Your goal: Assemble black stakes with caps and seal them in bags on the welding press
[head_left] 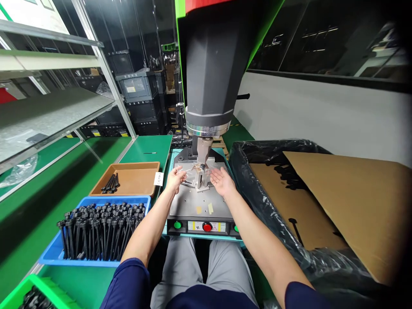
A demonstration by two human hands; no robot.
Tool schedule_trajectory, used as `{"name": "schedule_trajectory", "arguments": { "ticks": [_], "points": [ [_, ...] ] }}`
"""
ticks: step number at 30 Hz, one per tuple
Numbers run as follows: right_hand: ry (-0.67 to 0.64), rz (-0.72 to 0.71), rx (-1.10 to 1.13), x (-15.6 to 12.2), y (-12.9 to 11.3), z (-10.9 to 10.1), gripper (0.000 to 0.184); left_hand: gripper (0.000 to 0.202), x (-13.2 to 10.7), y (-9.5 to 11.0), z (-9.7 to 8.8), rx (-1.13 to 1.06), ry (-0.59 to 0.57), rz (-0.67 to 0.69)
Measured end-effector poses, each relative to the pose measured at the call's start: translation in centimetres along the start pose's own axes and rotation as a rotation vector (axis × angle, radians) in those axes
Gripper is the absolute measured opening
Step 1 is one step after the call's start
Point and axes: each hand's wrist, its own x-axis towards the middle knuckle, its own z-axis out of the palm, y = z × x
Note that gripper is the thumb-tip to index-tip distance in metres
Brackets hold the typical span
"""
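Observation:
My left hand (175,180) is at the left of a metal fixture (201,180), with its fingers curled together. What those fingers hold, if anything, is too small to make out. On the fixture's other side, my right hand (222,182) has its fingers stretched out toward the middle, palm partly turned up. Between the hands, the press's tapered metal head (204,149) reaches down to the top of the fixture. Clear, shiny material shows around that contact point, its shape unclear. The fixture stands on a grey metal plate (189,208) with two bits of yellow tape.
A front panel carries a red button (207,227) and green buttons. At left are a blue tray (93,262) of black ribbed stems, a brown tray (138,178) with several more, and a green bin (48,292). A plastic-lined box (273,214) with cardboard stands right.

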Motion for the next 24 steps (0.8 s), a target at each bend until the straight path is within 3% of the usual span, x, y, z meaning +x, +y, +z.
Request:
{"name": "schedule_trajectory", "arguments": {
  "ticks": [5, 11, 24],
  "points": [
    [0.073, -0.052, 0.060, 1.5, -1.2, 1.3, 0.012, 0.054, 0.5, 0.3, -0.2, 0.004, 0.023, 0.018],
    [0.071, -0.008, 0.092, 1.3, -1.2, 2.2, 0.013, 0.053, 1.0, 0.0, -0.1, 0.018, 0.057, 0.015],
    [-0.003, 0.091, 0.134, 1.0, -0.5, 1.5, 0.023, 0.054, 0.9, -0.4, -0.7, 0.011, 0.061, 0.003]
  ]
}}
